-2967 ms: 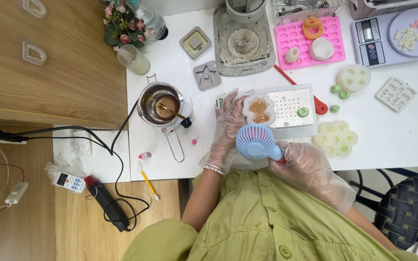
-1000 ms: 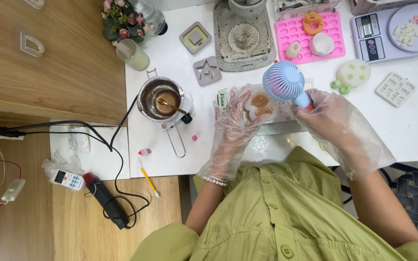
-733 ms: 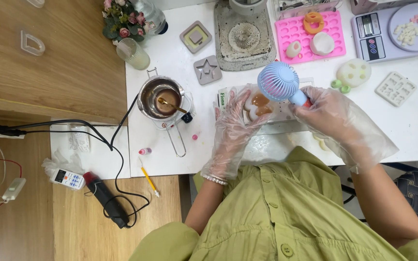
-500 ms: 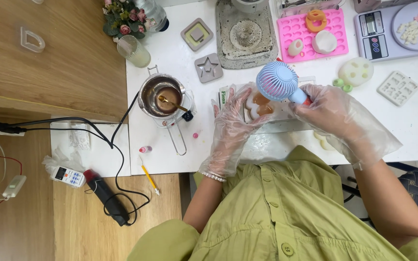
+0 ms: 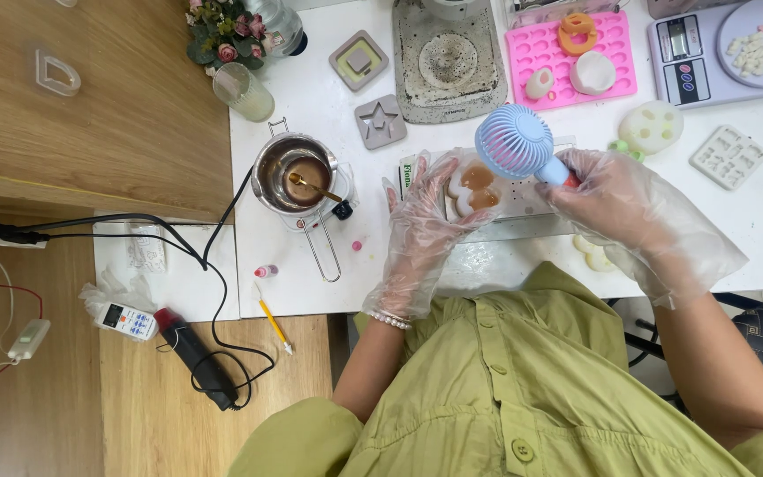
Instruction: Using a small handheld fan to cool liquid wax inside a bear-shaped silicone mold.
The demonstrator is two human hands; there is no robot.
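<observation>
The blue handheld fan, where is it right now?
In the head view, the blue handheld fan is right of centre, held in the gloved right hand just above the mould that the left hand steadies.

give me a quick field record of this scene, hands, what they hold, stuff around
left hand: gloved, steadying a small mould filled with brown liquid
right hand: gloved, gripping a blue handheld fan above the mould
left of hands: metal pot with brown liquid and a spoon
behind: pink mould tray, scale
surface: white table
</observation>
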